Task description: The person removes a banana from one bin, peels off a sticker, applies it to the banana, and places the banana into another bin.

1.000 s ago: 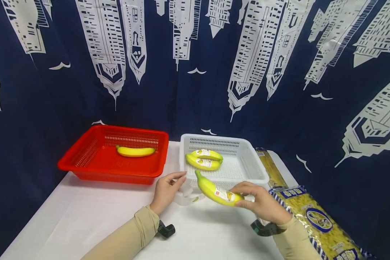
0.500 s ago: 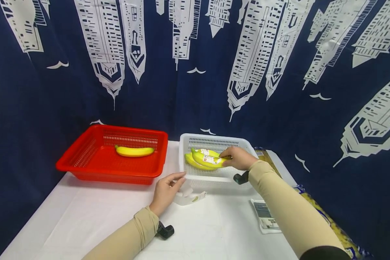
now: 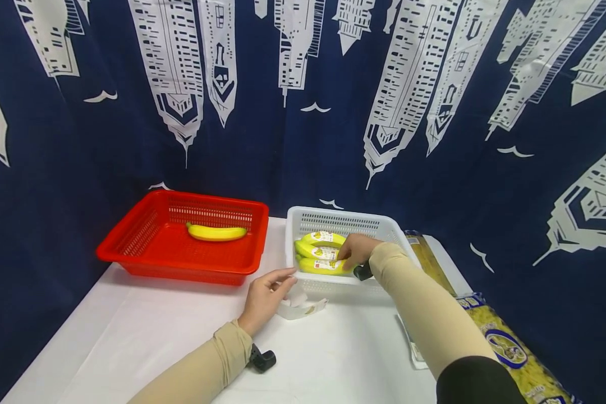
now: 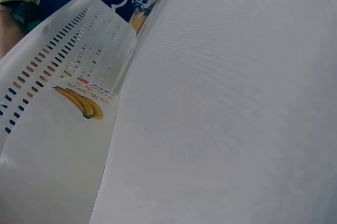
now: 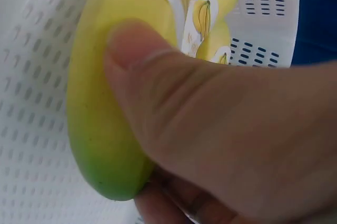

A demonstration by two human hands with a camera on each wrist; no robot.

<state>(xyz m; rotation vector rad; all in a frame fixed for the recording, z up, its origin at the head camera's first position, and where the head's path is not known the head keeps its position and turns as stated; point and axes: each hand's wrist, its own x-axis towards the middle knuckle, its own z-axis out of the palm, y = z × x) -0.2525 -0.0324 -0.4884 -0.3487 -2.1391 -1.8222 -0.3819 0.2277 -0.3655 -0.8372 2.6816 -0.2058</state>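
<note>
In the head view my right hand (image 3: 356, 251) reaches into the white basket (image 3: 353, 217) and grips the right end of a yellow banana (image 3: 323, 266) with a label on it. In the right wrist view the thumb lies along the banana (image 5: 92, 113), near its green tip. Two more labelled bananas, a middle banana (image 3: 317, 251) and a rear banana (image 3: 325, 238), lie behind it. My left hand (image 3: 264, 298) is at the basket's front left corner and pinches a white sticker strip (image 3: 303, 310). The strip (image 4: 58, 166) carries a banana picture in the left wrist view.
A red basket (image 3: 182, 266) stands to the left with one banana (image 3: 216, 233) inside. At the right edge lie a yellow printed bag (image 3: 505, 342) and a flat packet (image 3: 415, 350), partly hidden by the right arm. A dark patterned curtain (image 3: 262, 157) hangs behind the table (image 3: 323, 359).
My right hand has carried the banana from in front of the white basket into it, then set it at the front of the other two. The left hand stays put with the strip.
</note>
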